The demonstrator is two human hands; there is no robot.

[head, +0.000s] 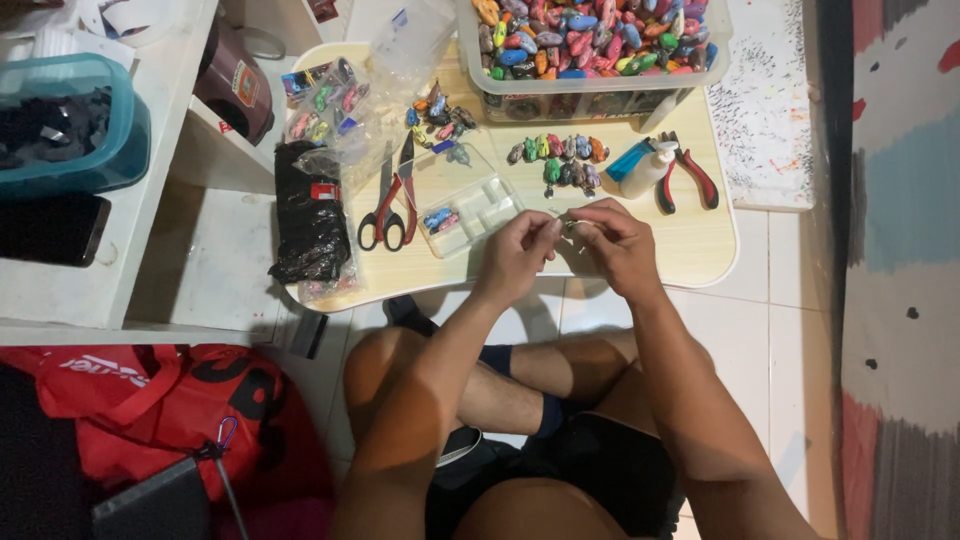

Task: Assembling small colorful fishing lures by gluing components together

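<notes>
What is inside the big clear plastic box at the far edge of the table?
The clear plastic box is full of small colourful toy cars, piled to the rim. The lower layers and the box's bottom are covered by the pile.

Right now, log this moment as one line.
left hand: pinching small item | right hand: pinching same item | over low table | scissors left

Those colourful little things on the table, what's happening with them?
A person sits cross-legged at a low wooden table. The left hand and right hand meet over the table's near edge, pinching something too small to make out. Just beyond them lie two short rows of colourful small pieces. A clear tub full of the same pieces stands at the back. Red-handled scissors, red pliers and a small clear compartment box lie untouched.
</notes>
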